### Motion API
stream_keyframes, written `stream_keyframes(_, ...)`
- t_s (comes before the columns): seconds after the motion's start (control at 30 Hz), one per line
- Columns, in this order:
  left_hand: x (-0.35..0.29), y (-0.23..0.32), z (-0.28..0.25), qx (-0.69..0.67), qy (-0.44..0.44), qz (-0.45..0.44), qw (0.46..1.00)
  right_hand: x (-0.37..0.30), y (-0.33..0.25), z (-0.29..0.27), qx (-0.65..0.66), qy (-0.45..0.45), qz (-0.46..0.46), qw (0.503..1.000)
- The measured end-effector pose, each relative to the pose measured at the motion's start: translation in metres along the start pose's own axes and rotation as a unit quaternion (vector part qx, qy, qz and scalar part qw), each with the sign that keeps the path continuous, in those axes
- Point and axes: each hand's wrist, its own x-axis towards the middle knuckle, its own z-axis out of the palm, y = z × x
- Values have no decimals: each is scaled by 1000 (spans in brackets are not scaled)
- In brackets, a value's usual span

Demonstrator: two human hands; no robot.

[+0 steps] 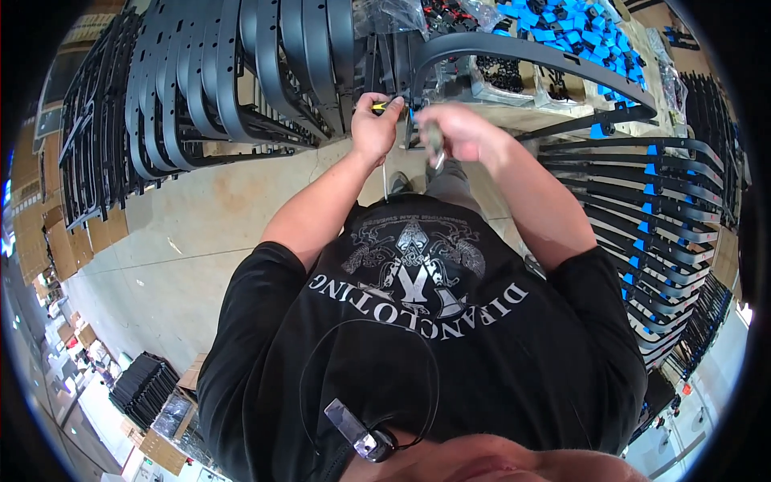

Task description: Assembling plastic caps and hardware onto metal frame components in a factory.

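My left hand (375, 132) is closed round a screwdriver with a yellow and black handle (379, 106); its thin pale shaft (385, 181) points back toward my body. To the right, my right hand (459, 133) is smeared by motion. Its fingers are curled about a small greenish, metallic-looking object (434, 145) whose kind I cannot make out. Just beyond both hands stands a curved black metal frame (514, 50), arching off to the right. A small blue piece (412, 111) shows at the frame's near end, between my hands.
Many curved black frames hang in a row (201, 80) at the left. More frames with blue pieces are stacked (658, 217) on the right. Beyond the hands, a bench holds a heap of blue plastic parts (582, 32) and boxes of small black parts (499, 76).
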Motion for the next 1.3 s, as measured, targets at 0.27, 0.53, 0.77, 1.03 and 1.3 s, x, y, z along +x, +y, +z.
stream_keyframes(0.27, 3, -14, -7, 24, 2, 1, 1000, 5, 7, 7, -64, -5, -12, 998)
stream_keyframes(0.53, 3, -6, -4, 17, 13, -25, 999, 10, 8, 10, -329, 177, -89, 923)
stream_keyframes(0.77, -6, 5, 6, -7, -11, -23, 1000, 45, 57, -8, -519, 300, -225, 768)
stream_keyframes(1.03, -6, 8, 6, -18, -15, -38, 999, 37, 48, 1, -518, 301, -165, 783)
stream_keyframes(1.3, -2, 4, 8, -27, -15, -35, 999, 41, 46, -15, -487, 131, -179, 845)
